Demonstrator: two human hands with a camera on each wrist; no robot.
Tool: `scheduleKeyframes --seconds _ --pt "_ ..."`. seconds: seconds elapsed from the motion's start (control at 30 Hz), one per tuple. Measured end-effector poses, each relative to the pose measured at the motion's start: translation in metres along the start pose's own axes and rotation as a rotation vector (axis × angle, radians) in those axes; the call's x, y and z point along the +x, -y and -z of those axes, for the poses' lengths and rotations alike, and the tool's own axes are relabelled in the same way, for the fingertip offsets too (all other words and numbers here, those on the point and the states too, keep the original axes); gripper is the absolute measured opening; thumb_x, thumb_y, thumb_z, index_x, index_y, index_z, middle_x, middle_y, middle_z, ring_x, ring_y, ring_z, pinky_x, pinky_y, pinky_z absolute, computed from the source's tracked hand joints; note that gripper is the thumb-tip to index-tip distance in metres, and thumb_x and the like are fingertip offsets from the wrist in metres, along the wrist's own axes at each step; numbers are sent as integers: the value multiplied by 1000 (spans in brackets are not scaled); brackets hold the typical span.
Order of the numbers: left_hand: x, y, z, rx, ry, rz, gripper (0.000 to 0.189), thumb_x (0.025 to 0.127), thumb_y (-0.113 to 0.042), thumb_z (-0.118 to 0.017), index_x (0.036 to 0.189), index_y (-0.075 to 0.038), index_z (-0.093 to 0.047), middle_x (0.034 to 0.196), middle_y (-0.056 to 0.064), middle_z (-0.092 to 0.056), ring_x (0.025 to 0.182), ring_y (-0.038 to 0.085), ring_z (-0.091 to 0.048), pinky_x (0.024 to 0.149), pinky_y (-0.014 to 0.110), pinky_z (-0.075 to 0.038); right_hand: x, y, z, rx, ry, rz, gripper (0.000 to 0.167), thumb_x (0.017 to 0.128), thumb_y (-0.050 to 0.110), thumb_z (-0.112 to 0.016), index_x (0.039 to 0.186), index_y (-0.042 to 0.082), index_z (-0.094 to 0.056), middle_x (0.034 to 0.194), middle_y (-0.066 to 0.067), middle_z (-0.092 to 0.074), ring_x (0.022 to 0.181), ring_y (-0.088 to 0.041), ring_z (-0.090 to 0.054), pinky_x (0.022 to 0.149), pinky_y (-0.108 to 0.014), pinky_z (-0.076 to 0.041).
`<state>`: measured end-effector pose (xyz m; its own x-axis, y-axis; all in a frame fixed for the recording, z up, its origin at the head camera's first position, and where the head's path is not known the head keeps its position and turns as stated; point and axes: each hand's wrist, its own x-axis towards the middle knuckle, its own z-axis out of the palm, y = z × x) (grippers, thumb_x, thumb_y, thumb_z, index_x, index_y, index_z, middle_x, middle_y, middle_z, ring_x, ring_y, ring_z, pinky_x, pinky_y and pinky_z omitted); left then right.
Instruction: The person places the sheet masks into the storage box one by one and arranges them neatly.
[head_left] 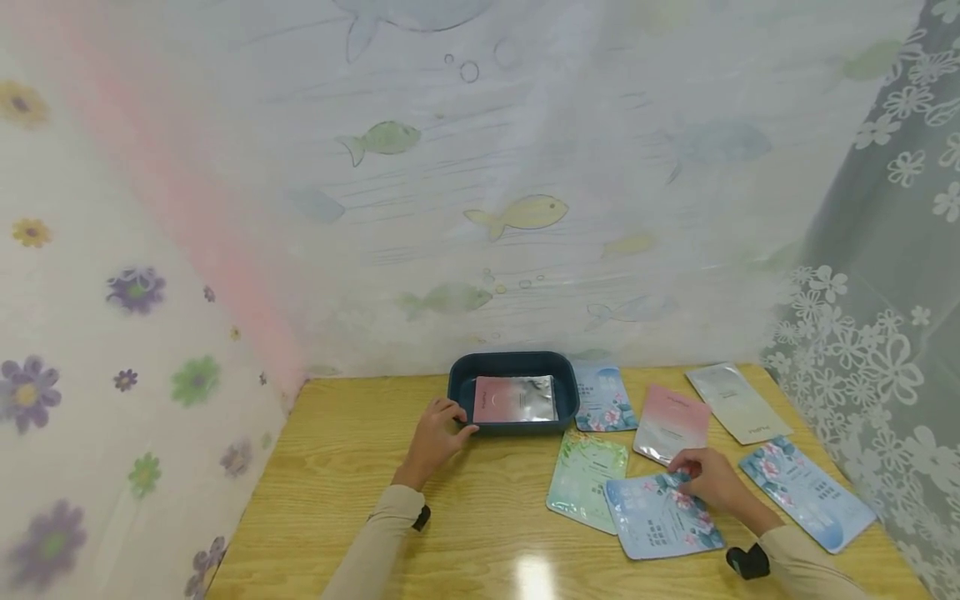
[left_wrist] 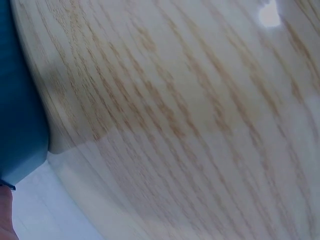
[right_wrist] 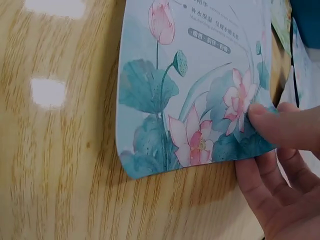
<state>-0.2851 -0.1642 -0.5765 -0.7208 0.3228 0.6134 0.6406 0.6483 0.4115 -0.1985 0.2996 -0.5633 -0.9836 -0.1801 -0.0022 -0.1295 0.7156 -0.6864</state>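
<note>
A blue floral sheet mask packet (head_left: pixel 663 515) is pinched at one edge between the thumb and fingers of my right hand (head_left: pixel 708 479). In the right wrist view the thumb lies on the lotus print of this packet (right_wrist: pixel 200 100), with the other fingers beneath. My left hand (head_left: pixel 438 437) grips the front left corner of a dark blue plastic bin (head_left: pixel 517 429). A pink and silver packet (head_left: pixel 513 400) lies in the bin. In the left wrist view only a fingertip (left_wrist: pixel 6 210) shows beside the bin's wall (left_wrist: pixel 22 100).
Around my right hand lie a green packet (head_left: pixel 588 475), a pink one (head_left: pixel 672 421), a silver and cream one (head_left: pixel 738 402), and a blue one (head_left: pixel 806 492). Another blue packet (head_left: pixel 606 398) sits right of the bin. Curtains (head_left: pixel 525 167) hang behind the wooden table (head_left: pixel 322 483).
</note>
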Motion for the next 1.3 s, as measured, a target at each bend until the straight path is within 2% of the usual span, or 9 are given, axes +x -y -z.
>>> scheduleKeyframes --seconds 0.13,0.23,0.4,0.63,0.8,0.97,1.03,1.13,1.3 --pt "1 -1 1 -5 1 -13 23 74 -19 -83 79 -7 -64 85 0 -57 84 18 -51 77 35 -49 -1 -4 4 8 16 37 21 71 -10 -70 83 7 -71 77 -4 -58 63 -10 -46 57 -26 -41" --pt "1 -1 1 -3 1 -15 22 74 -19 -83 79 -8 -64 85 -1 -57 84 18 -51 77 35 -49 -2 -7 9 23 60 67 18 74 -7 -70 84 8 -72 83 -5 -64 67 -10 -52 59 -27 -46" --pt "0 1 1 -2 4 0 22 74 -19 -82 79 -8 -64 85 -1 -57 84 18 -51 77 35 -48 -3 -6 19 73 148 98 10 76 -5 -70 81 3 -73 85 -9 -68 72 -11 -58 60 -26 -48" --pt "-1 0 2 -8 22 26 22 75 -20 -82 79 -8 -64 85 -2 -56 85 16 -50 79 34 -48 -5 -3 30 236 291 -12 13 79 -9 -62 87 -6 -71 94 -20 -66 69 -13 -58 54 -31 -51" --pt "1 -1 2 -7 6 -1 23 73 -19 -83 78 -7 -64 84 -1 -56 83 17 -50 78 35 -48 -7 -7 28 317 353 -49 16 81 -8 -59 92 -8 -70 96 -21 -66 74 -19 -61 59 -33 -53" --pt "4 -1 2 -13 1 -27 23 73 -19 -83 78 -7 -64 83 0 -57 82 17 -50 77 34 -48 -9 -11 26 423 436 -68 15 83 -4 -62 96 -12 -68 99 -22 -65 82 -25 -64 66 -35 -54" --pt "4 -1 2 -19 10 -19 23 73 -19 -83 78 -8 -64 84 -1 -57 83 17 -50 77 34 -48 -9 -12 25 438 452 -60 15 84 -3 -63 95 -12 -67 98 -21 -65 81 -24 -63 66 -35 -54" --pt "3 -1 2 -20 20 10 22 74 -20 -82 78 -7 -64 85 -1 -57 85 17 -51 79 35 -48 -9 -12 23 447 458 -56 15 85 -2 -62 95 -12 -68 92 -17 -67 71 -18 -61 62 -33 -53" --pt "0 0 2 -14 40 46 22 76 -22 -81 79 -9 -64 87 -2 -57 89 17 -52 82 35 -49 -8 -12 25 491 472 -37 16 84 -6 -58 96 -14 -66 70 -4 -63 51 -7 -44 49 -30 -45"
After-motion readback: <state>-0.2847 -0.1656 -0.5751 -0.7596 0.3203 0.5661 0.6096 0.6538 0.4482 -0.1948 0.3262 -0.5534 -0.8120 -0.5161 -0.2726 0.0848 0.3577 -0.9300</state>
